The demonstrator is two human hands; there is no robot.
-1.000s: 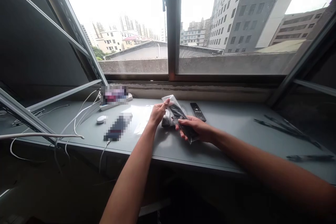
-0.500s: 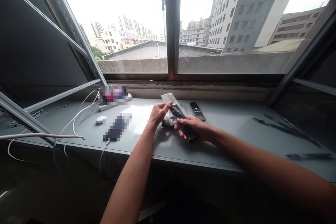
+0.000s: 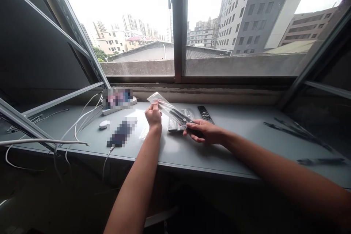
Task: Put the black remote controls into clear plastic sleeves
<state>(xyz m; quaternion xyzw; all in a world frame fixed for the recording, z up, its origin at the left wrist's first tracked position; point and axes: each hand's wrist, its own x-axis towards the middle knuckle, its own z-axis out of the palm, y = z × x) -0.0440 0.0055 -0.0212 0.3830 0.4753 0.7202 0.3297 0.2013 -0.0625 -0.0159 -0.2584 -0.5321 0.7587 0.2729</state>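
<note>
My left hand (image 3: 154,116) pinches the far end of a clear plastic bag (image 3: 163,104). Inside the bag, a black remote control (image 3: 178,115) slants down toward my right hand (image 3: 201,130). That hand is closed round the remote's lower end, thumb on top. Beneath the bag, on the table, lie other dark items in clear wrapping (image 3: 172,125), partly covered by what I hold. A second black remote control (image 3: 204,113), unwrapped, rests just beyond my right hand.
On the grey table (image 3: 233,142), a power strip (image 3: 120,106) with white cables and a blurred-out device (image 3: 122,135) lie at left. Near them is a small white round object (image 3: 104,125). Dark pen-like items (image 3: 320,161) lie at right. Metal frame bars flank both sides; a window is behind.
My left hand has drawn the bag's end up and to the left. More of the clear bag now stretches past the remote. My right hand keeps its hold, nearly in place.
</note>
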